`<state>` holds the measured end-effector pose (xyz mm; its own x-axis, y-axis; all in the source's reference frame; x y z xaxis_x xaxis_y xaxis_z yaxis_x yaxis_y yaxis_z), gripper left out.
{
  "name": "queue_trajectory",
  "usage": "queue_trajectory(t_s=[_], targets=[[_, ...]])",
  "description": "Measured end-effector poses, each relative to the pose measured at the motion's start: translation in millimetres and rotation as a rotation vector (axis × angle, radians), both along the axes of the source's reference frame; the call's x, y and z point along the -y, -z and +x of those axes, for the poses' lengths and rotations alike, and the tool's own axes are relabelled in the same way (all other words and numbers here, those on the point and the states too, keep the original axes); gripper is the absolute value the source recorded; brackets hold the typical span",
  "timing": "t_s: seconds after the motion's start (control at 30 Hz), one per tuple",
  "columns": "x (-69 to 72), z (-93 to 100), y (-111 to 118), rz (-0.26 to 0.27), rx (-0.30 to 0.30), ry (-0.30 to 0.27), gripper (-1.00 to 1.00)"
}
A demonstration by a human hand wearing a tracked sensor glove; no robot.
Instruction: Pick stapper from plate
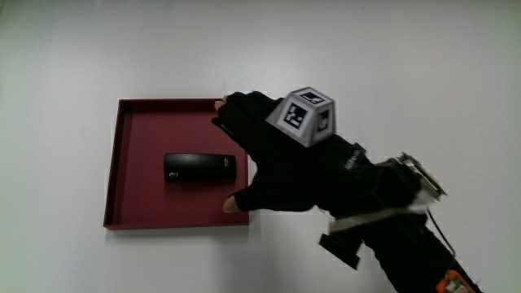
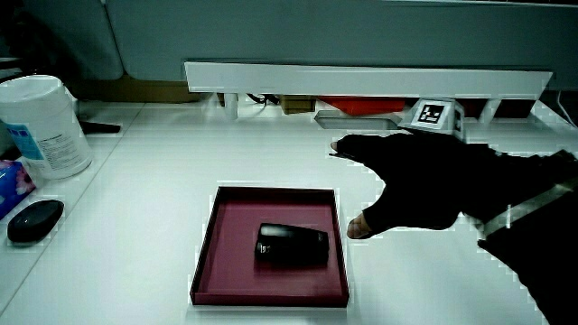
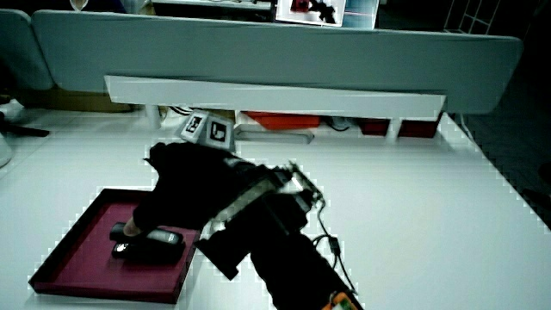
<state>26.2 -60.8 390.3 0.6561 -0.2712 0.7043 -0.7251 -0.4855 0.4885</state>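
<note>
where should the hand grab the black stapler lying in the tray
Probably across the middle of the stapler, from above, thumb on one long side and fingers on the other. It lies flat in the red tray, clear of the walls. The hand hovers spread over the tray's edge.

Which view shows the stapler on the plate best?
The main view: the stapler lies fully visible in the red plate. In a side view it shows foreshortened; in a side view the hand partly covers it.

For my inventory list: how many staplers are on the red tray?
1. The stapler lies in the middle of the red tray, beside the open hand. None seems hidden.
</note>
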Motion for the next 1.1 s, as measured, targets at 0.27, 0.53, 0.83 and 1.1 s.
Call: queue_trajectory(t_s=[0.27, 0.53, 0.83, 1.1], targets=[[4.1, -26.5, -31.8, -0.042, -0.033, 0.0, 0.0], [2.2, -43.8, -64.1, -0.072, -0.088, 0.005, 0.0], [-2.7, -54.6, -95.7, -0.12, -0.13, 0.0, 0.0], [-5.1, -56.3, -114.1, -0.148, -0.129, -0.025, 0.0]])
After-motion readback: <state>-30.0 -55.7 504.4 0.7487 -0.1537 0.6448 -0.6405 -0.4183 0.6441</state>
